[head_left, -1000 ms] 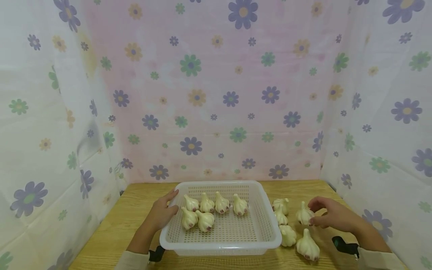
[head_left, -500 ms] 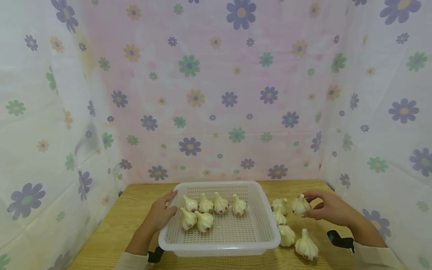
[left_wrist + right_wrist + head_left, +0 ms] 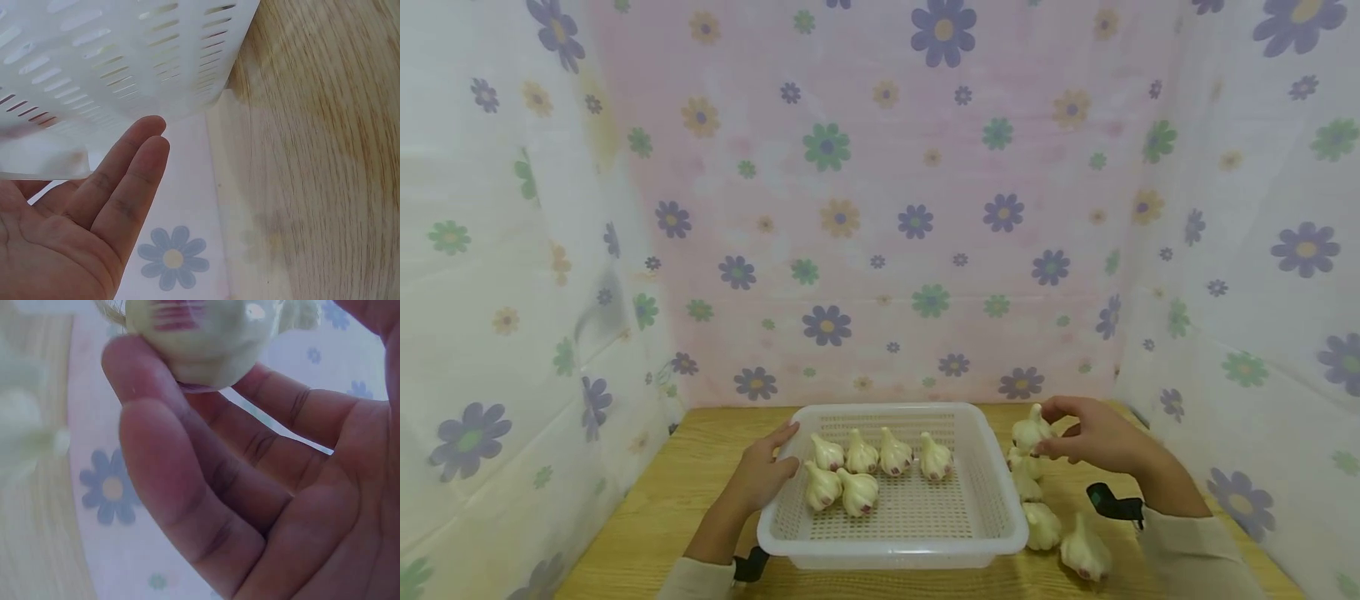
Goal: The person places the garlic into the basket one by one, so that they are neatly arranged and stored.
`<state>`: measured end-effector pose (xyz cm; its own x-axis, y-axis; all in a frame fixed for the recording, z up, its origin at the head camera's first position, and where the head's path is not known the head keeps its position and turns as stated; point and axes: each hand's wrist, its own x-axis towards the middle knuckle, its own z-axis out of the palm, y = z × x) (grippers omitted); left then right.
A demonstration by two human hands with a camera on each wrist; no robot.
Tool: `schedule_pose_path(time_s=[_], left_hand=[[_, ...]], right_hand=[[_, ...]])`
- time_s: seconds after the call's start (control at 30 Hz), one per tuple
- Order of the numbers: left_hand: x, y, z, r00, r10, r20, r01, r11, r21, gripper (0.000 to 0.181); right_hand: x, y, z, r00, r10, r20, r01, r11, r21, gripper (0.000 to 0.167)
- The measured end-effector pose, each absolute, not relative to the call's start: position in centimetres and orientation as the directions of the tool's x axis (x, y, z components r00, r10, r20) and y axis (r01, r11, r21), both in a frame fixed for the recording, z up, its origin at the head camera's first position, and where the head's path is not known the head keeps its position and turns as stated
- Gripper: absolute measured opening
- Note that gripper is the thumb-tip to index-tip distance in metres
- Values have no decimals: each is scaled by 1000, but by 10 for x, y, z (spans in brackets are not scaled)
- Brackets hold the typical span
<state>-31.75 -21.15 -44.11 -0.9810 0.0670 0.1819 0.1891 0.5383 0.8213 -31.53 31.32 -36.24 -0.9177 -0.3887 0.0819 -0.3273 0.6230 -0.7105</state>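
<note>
My right hand pinches a pale garlic bulb in its fingertips, above the table just right of a white plastic basket. Close up in the right wrist view, the held bulb shows a purple-marked base. My left hand grips the basket's left rim. The left wrist view has two fingers stretched along the outside of the slotted wall, with the thumb mostly hidden. Several garlic bulbs sit in the basket's left and back part, stems mostly up.
Loose garlic bulbs stand on the wooden table right of the basket, including one against its wall and one nearer the front. Flower-patterned cloth encloses the back and both sides.
My right hand has picked a garlic bulb up off the table and carried it left and upward toward the basket. The left hand and basket have stayed in place.
</note>
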Motion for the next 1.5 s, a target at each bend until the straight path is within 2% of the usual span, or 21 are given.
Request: schedule_pose_path(time_s=[0.37,0.57,0.77,0.97,1.13,1.23,1.5], left_hand=[[-318,-212,-442,-979,73,189,198,537,820,69],[-319,-213,-441,-979,76,191,202,546,813,69],[-320,-212,-440,-979,74,192,200,563,802,68],[-320,-212,-439,-977,81,197,208,560,802,68],[-320,-212,-440,-979,77,187,198,553,809,68],[-320,-212,-441,-980,77,184,196,547,814,69],[-321,-212,-441,-979,80,190,202,547,812,69]], right_hand=[[-330,276,-353,-891,-434,137,-412,643,-646,64],[-336,260,-347,-878,-461,129,-428,637,-641,65],[-344,247,-349,-844,-521,131,-473,605,-641,57],[-349,232,-351,-808,-582,91,-491,580,-650,59],[-354,219,-351,-775,-629,69,-522,574,-630,49],[-358,212,-351,-775,-629,59,-529,595,-605,44],[-365,192,-355,-766,-643,6,-507,598,-621,53]])
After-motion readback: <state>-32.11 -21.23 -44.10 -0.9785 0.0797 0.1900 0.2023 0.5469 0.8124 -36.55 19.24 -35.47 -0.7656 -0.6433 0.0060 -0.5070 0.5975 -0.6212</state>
